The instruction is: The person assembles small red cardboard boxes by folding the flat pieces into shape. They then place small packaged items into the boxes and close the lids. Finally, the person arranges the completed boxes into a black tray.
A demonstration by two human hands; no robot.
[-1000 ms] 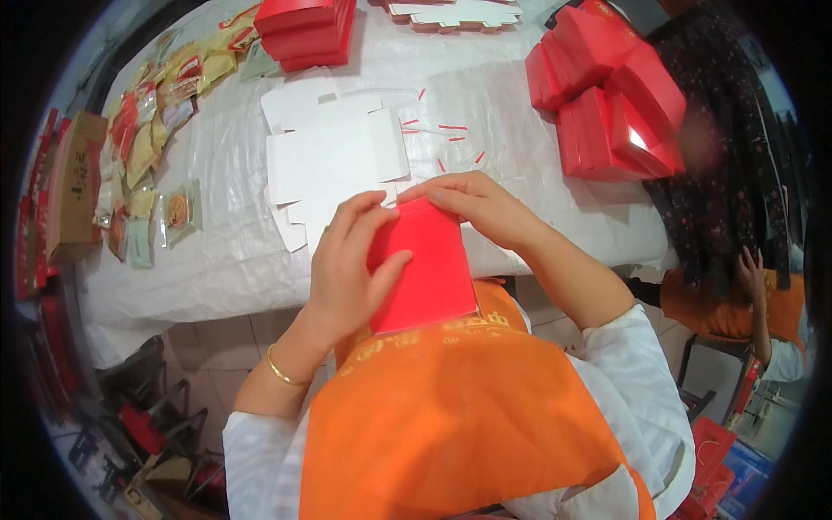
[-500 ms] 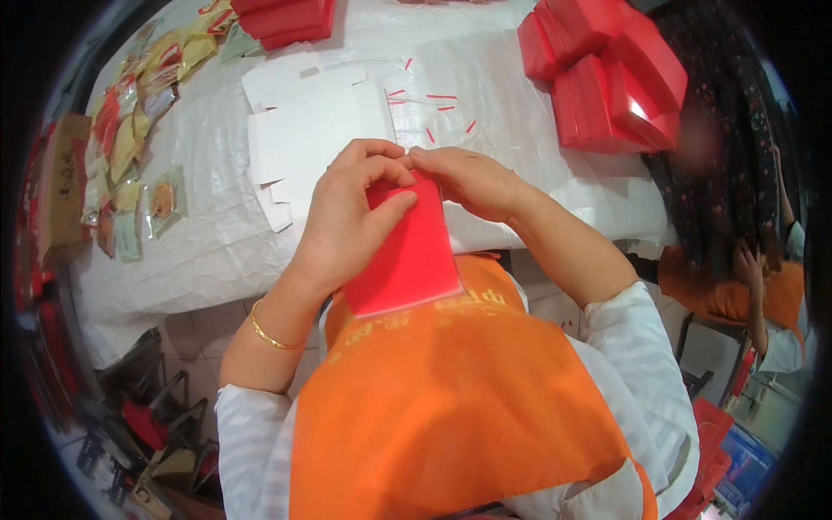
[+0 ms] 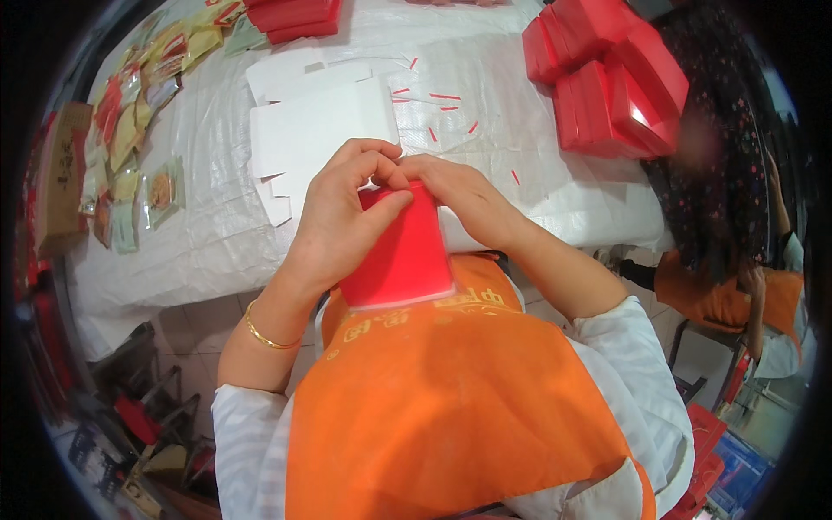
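Observation:
A red cardboard box (image 3: pixel 400 251) stands against my orange apron at the table's near edge, a pale rim along its near end. Its far end lies between both hands. My left hand (image 3: pixel 347 204) is closed on the far left corner, thumb over the red face and fingers bent round the edge. From the other side, my right hand (image 3: pixel 459 195) grips the far edge, its fingertips meeting the left ones and partly hidden. Just beyond the hands lies a stack of flat white box blanks (image 3: pixel 325 130) with cut flaps.
Short red strips (image 3: pixel 445 96) lie scattered on the white sheeting (image 3: pixel 485 61). Red boxes (image 3: pixel 607 82) are piled at the far right, with more red boxes (image 3: pixel 295 19) at the far left. Packaged snacks (image 3: pixel 130 130) and a brown carton (image 3: pixel 65 178) line the left. Another person (image 3: pixel 728 290) is at the right.
My right hand has shifted slightly left and nearer, over the box's far edge. One more red strip now shows on the sheeting beside my right wrist.

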